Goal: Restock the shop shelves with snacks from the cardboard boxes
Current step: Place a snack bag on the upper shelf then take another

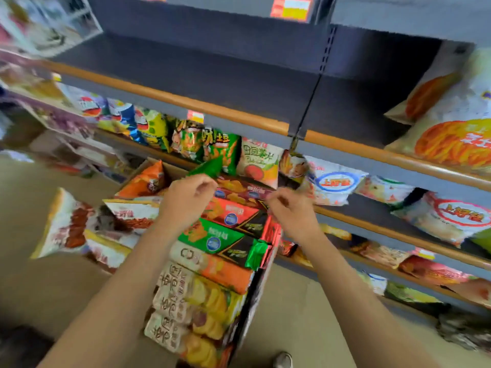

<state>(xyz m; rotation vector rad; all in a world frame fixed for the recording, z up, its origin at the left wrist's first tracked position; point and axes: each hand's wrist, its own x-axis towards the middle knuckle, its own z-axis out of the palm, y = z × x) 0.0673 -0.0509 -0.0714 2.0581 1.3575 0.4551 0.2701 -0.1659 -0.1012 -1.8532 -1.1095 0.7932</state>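
A cardboard box point(174, 169) on the floor in front of me is packed with a row of snack bags point(212, 264) in red, green, orange and yellow. My left hand point(186, 199) hovers over the box's far end and pinches the corner of a green bag point(206, 168). My right hand point(291, 211) hangs beside it with curled fingers at the top edge of a red and black bag point(271, 229); the blur hides whether it grips it. The dark shelf point(212, 83) above is bare on the left.
Lower shelves hold rows of chip bags point(259, 163) and white bags point(332, 183). A large orange-printed bag point(451, 139) lies on the upper shelf at right. More white and red bags point(69, 224) stand to the left of the box. My shoe point(283, 360) shows below.
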